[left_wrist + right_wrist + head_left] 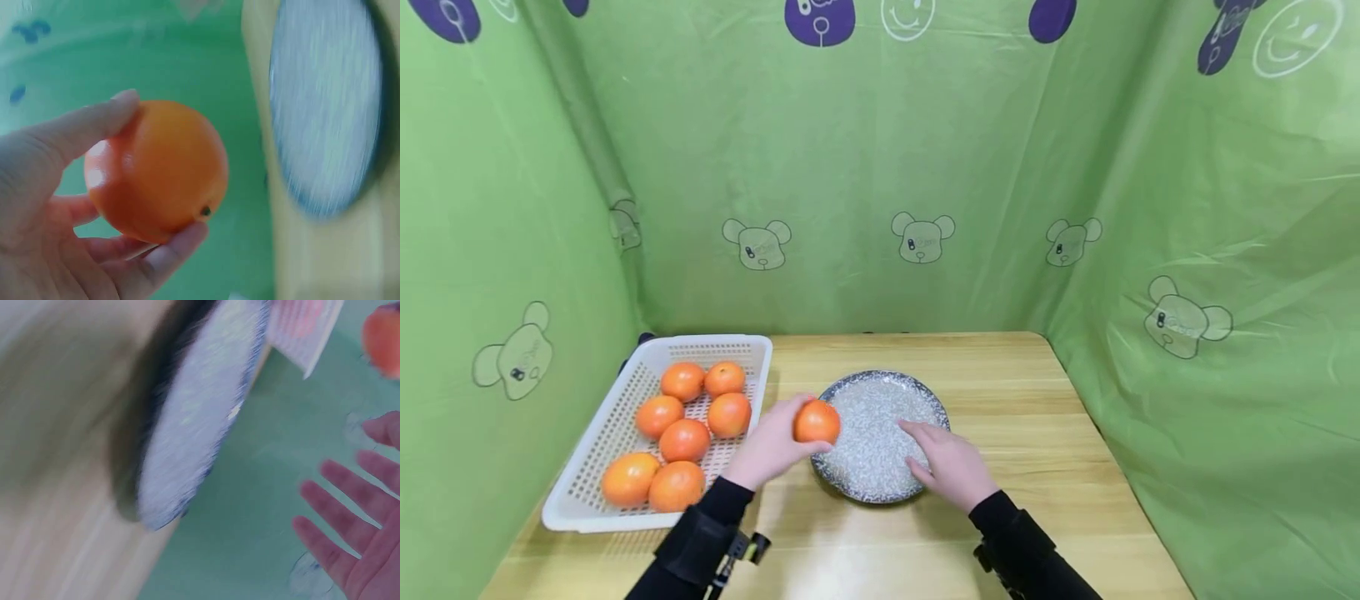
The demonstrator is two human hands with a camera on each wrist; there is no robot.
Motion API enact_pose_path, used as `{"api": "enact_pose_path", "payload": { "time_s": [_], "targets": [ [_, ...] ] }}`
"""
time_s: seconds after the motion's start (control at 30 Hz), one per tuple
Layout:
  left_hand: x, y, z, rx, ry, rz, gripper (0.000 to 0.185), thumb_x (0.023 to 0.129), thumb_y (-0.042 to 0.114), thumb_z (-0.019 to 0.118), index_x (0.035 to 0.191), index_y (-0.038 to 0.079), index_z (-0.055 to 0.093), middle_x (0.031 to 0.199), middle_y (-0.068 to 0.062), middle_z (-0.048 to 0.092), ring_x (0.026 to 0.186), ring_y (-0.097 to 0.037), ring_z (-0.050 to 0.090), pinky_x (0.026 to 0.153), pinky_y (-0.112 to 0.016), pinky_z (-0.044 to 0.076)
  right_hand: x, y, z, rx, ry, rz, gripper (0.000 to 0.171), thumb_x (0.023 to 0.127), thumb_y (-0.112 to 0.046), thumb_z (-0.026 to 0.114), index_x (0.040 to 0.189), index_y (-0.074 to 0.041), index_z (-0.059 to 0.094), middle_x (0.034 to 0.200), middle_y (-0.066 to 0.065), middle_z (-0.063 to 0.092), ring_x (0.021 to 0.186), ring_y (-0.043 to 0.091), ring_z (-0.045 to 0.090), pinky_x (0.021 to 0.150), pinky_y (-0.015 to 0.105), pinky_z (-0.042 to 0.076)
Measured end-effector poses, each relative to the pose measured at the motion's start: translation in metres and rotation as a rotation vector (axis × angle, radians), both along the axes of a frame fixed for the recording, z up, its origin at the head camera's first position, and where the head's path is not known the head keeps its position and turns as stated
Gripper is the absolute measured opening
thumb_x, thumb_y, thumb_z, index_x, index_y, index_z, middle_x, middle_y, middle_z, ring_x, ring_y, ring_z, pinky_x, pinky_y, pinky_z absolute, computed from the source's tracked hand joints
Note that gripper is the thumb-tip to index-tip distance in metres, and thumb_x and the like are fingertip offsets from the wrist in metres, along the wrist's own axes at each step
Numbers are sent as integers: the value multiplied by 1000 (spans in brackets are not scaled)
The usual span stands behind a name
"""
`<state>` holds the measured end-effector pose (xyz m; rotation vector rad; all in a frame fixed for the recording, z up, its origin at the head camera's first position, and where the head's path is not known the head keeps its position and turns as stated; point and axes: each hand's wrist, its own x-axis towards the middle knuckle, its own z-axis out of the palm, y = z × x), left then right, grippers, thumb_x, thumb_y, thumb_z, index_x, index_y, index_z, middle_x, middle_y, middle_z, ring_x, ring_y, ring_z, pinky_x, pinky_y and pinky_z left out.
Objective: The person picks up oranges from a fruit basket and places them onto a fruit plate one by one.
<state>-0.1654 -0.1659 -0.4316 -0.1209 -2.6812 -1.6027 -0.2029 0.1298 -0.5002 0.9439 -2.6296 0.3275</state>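
Observation:
My left hand [772, 450] grips an orange [817, 422] over the left rim of a speckled grey plate [880, 392] on the wooden table. In the left wrist view the orange [157, 172] sits between thumb and fingertips [181, 240], with the plate [325, 106] blurred beside it. My right hand [951, 462] lies over the plate's right front edge with fingers straight. The right wrist view shows those straight fingers [337, 512] holding nothing, next to the blurred plate [200, 425].
A white perforated basket [595, 492] stands at the left of the table and holds several oranges [685, 439]. Green printed cloth walls close in the back, left and right. Bare wooden tabletop [1022, 392] lies right of the plate.

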Motion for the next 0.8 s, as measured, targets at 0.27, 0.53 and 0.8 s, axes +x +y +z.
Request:
{"api": "enact_pose_path", "payload": {
  "time_s": [0.27, 0.53, 0.8],
  "targets": [
    [-4, 57, -26, -144, 85, -220, 76, 80, 36, 85, 141, 3, 53, 131, -17, 65, 105, -23, 68, 83, -35, 58, 13, -29, 7, -84, 175, 256, 96, 76, -36, 88, 153, -5, 41, 151, 22, 51, 128, 32, 62, 104, 41, 56],
    [6, 66, -25, -98, 71, -263, 85, 82, 37, 83, 149, 4, 42, 139, -17, 60, 109, -23, 66, 85, -36, 58, 18, -33, 4, -116, 148, 274, 98, 72, -33, 90, 153, -7, 41, 150, 19, 52, 129, 31, 60, 102, 40, 57],
    [11, 57, -24, -263, 106, -256, 62, 90, 37, 75, 138, 2, 56, 135, -16, 64, 119, -30, 65, 97, -44, 57, 21, -27, -1, -111, 28, 249, 89, 75, -35, 89, 150, -11, 46, 143, 14, 56, 126, 29, 61, 97, 39, 60]
  ]
}}
